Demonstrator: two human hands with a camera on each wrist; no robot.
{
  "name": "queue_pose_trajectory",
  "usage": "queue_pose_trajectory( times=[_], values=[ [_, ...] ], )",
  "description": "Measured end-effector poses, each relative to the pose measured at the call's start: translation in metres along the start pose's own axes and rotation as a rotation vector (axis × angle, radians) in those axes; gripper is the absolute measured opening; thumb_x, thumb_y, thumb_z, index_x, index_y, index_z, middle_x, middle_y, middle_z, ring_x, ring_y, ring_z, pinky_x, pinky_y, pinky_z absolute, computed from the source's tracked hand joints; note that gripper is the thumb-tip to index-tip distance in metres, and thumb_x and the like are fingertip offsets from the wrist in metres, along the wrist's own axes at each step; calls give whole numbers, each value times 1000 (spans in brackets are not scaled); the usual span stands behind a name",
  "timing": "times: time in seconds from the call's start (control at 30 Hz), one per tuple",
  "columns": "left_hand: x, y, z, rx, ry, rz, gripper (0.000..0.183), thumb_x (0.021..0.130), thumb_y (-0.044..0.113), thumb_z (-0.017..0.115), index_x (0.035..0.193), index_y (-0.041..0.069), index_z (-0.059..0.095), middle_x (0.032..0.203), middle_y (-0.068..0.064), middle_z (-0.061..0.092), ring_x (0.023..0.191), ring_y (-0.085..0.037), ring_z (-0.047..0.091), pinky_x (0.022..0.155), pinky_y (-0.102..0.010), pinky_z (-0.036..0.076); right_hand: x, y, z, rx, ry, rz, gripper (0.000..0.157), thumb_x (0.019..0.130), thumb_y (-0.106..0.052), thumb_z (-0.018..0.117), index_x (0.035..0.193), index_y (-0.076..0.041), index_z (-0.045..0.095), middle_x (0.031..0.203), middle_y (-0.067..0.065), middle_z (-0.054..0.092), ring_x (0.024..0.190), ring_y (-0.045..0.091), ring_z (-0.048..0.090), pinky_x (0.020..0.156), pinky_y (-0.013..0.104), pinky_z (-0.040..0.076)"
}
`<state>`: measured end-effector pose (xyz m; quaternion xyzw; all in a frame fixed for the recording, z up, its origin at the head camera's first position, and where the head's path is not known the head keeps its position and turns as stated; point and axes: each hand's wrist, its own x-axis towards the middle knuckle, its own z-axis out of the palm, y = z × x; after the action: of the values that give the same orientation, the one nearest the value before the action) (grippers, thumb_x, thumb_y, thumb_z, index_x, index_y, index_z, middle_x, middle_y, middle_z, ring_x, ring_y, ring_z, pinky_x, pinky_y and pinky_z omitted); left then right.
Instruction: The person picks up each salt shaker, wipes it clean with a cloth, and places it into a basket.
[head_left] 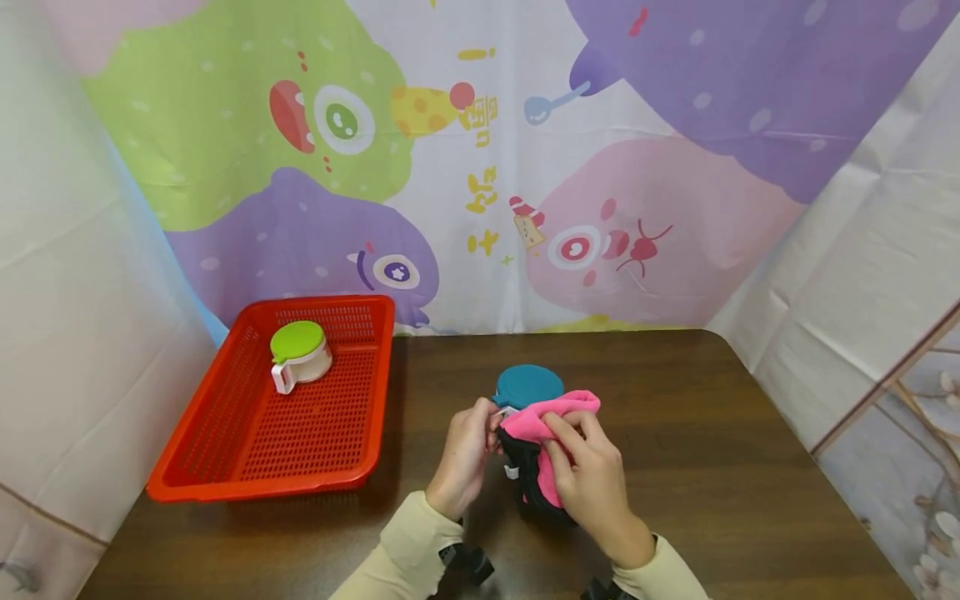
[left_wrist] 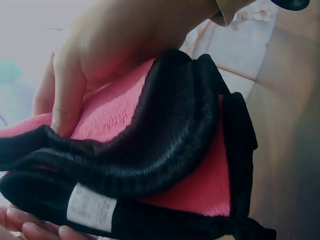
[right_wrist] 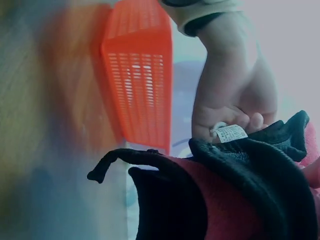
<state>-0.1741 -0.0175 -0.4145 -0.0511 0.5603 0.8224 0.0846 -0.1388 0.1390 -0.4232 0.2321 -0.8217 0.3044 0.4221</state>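
Cloth (head_left: pixel 551 479), plush pink and black, is pinched by left hand (head_left: pixel 463 458) and right hand (head_left: pixel 594 473) in the head view, a blue-lidded jar (head_left: pixel 529 386) just beyond. Left wrist: white label (left_wrist: pixel 92 207) near left hand. Right wrist: red basket (right_wrist: pixel 141 90) beyond left hand.

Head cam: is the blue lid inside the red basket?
No, the blue lid shows just beyond the pink-and-black cloth, outside the red basket.

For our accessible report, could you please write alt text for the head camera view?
A person's left hand and right hand hold a pink and black cloth item at a brown table, with a blue-lidded container partly hidden behind it. To the left, a red basket holds a green-lidded white pot. A cartoon-printed curtain hangs behind the table.
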Motion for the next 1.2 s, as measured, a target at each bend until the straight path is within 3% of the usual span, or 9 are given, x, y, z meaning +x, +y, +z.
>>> queue_pose_trajectory(
  times=[0.47, 0.63, 0.97, 1.2],
  values=[
    [1, 1, -2, -14, 81, 19, 33, 89, 13, 43, 55, 13, 45, 54, 6, 38, 56, -9, 35, 56, -23, 29, -6, 2, 9, -65, -14, -81, 34, 66, 0, 80, 99, -6, 74, 85, 9, 59, 65, 17, 58, 58, 29, 51],
    [0, 2, -3, -29, 65, 17, 33, 89, 12, 40, 56, 12, 43, 53, 5, 37, 56, -11, 35, 58, -25, 32, -10, 6, 11, -3, -24, -26, 34, 67, 5, 80, 99, -3, 74, 84, 9, 59, 66, 14, 56, 59, 23, 50],
    [-2, 3, -6, -75, 16, 42, 33, 90, 10, 36, 58, 12, 41, 52, 5, 35, 54, -11, 34, 58, -28, 35, -13, 11, 7, 222, -29, 173, 35, 70, 14, 74, 102, 0, 73, 88, 8, 62, 73, 12, 53, 61, 12, 44],
    [-4, 4, -7, -95, -11, 53, 33, 89, 10, 37, 56, 12, 39, 50, 5, 34, 52, -11, 34, 56, -26, 35, -9, 13, 4, 290, 23, 208, 34, 71, 16, 72, 102, 2, 72, 88, 10, 66, 76, 15, 58, 66, 13, 46]
  ],
)
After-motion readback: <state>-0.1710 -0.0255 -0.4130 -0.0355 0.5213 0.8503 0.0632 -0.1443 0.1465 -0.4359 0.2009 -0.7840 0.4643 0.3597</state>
